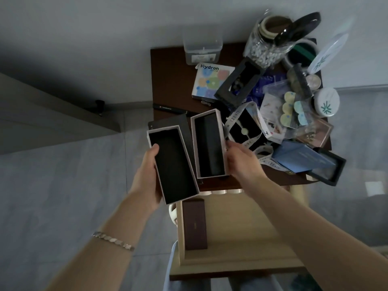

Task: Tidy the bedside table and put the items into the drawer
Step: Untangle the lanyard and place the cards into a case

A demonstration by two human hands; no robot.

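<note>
My left hand (147,177) holds an open pale box half with a black lining (174,164) above the table's front left corner. My right hand (241,160) grips the side of the matching box half (210,143), which rests at the front of the dark wooden bedside table (168,80). Below the table's front edge the light wooden drawer (241,227) stands pulled out. A dark brown rectangular box (195,224) lies along its left side.
The table's right half is crowded: a Hydron box (212,80), a glass jar (266,43) with an open black lid, a clear plastic container (201,47), round white tins (326,105), a blue booklet (302,157), a black frame (237,85), ribbon and packets. A black pen (168,108) lies at the left.
</note>
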